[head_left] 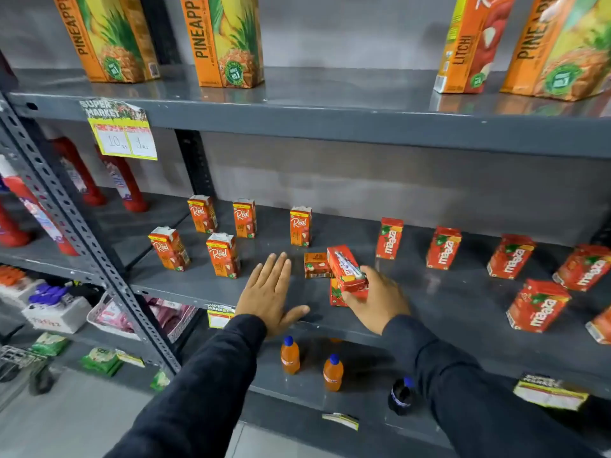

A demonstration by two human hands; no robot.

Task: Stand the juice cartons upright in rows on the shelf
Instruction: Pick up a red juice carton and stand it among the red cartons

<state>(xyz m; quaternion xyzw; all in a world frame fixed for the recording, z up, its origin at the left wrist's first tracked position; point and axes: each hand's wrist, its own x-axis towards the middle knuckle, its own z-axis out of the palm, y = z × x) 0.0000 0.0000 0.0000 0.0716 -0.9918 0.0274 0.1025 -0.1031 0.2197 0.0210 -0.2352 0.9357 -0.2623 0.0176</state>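
— Juice cartons, where?
— Scattered on the middle shelf [429, 279]. One red carton [347, 267] clasped in the right hand [377, 302], tilted, straw side up, lifted just above the shelf. Second red carton [337, 294] directly beneath it, lying flat, mostly hidden by the first and by the fingers.

— And the left hand [269, 292]?
— Spread wide, palm down, holding nothing, hovering near the front edge of the shelf. Dark sleeves on both arms.

— Anything just beside the held carton?
— Small orange carton [316, 266] lying on its side, touching or almost touching the red one; cannot tell which.

— Farther out?
— To the left, five orange cartons [223, 254] standing upright in two loose rows, well apart from each other. To the right, red mango cartons [443, 247] standing along the back, some leaning, plus a larger-looking one [537, 310] nearer the front.

— Above and below?
— Tall pineapple cartons [228, 38] and a litchi carton [469, 44] on the top shelf [330, 104]. Small orange bottles [290, 356] and one dark bottle [401, 396] on the lower shelf. Red bottles [124, 180] in the next bay on the left. Price tag [122, 132] hanging from the top shelf's edge.
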